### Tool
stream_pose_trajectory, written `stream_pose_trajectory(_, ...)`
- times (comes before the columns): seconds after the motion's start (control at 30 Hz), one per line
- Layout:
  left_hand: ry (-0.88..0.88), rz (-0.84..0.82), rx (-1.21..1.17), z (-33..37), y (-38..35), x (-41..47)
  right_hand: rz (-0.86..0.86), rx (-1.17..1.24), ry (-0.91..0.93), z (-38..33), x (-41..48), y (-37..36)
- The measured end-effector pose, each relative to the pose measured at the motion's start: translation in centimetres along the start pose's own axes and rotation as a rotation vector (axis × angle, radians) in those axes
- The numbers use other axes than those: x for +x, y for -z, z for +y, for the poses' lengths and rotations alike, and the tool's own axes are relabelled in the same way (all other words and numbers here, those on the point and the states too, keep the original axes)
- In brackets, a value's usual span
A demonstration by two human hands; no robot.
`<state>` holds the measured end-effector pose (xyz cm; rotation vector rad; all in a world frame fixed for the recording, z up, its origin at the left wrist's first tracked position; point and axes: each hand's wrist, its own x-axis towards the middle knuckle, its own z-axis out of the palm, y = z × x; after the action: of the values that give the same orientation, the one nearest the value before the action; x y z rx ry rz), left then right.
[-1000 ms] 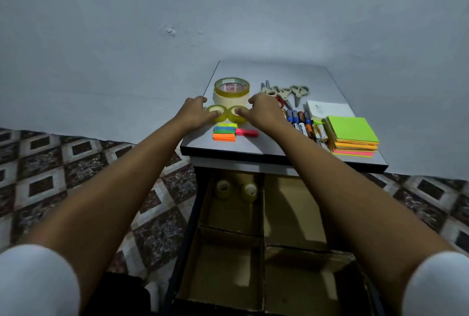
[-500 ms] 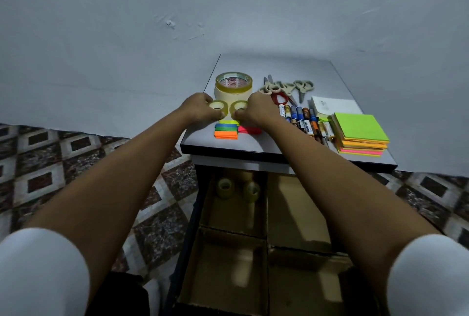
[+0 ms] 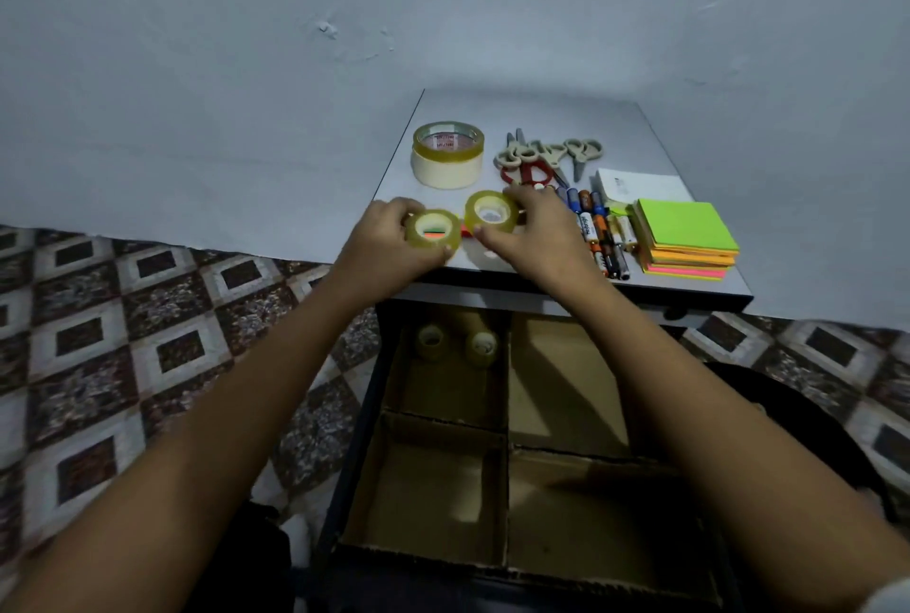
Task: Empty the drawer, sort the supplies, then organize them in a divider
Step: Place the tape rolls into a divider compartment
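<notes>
Left fingers (image 3: 394, 211) curled round a tape roll (image 3: 432, 229) | right fingers (image 3: 523, 200) curled round a second roll (image 3: 492, 214) | both side by side, just above bench (image 3: 541, 120) front edge | divider (image 3: 507, 366) far-left cell, holding two rolls (image 3: 431, 341), lies below, towards the person | left fingers nearer it

The grey bench (image 3: 541, 110) carried two wide tape rolls (image 3: 447, 154) stacked near its far-left corner, with a cluster of scissors (image 3: 546, 157) just beside them toward the middle. Along the right edge lay a white pad (image 3: 635, 184) and, nearer the front-right corner, a stack of neon sticky notes (image 3: 684, 238), with a row of markers (image 3: 598, 231) just left of it
</notes>
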<state>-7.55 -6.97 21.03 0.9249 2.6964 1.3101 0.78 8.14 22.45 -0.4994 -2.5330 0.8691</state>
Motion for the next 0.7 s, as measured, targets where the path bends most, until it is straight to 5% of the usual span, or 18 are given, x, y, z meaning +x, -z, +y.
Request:
stream_pose_trajectory(0.3,0.049,-0.212,0.072,-3.8,-5.6,-6.9,-0.029,0.0,-0.105,3.5,-8.5,-1.7)
stream_pose_trajectory(0.7,0.115,-0.373,0.04,-5.4,-11.8,-3.8,-0.002,-0.012,-0.183,6.5,-12.1,-2.8)
